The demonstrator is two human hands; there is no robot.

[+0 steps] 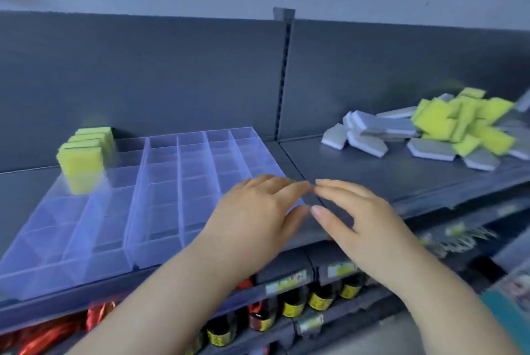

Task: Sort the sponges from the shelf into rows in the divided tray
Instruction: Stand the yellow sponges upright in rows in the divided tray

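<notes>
A clear divided tray [160, 188] lies on the dark shelf at the left. Several yellow sponges [83, 151] stand in a row in its far left column. A mixed pile of grey-and-white sponges [370, 132] and yellow sponges [464, 122] lies on the shelf at the far right. My left hand [258, 214] hovers over the tray's near right corner, fingers spread, holding nothing. My right hand [355, 214] is just beside it over the bare shelf, also empty, the fingertips of both hands nearly touching.
The shelf's back panel [172, 76] rises behind the tray, with a slotted upright [284, 73] in the middle. Below the shelf edge stand dark bottles with yellow labels [292, 304] and red foil packets [51, 334].
</notes>
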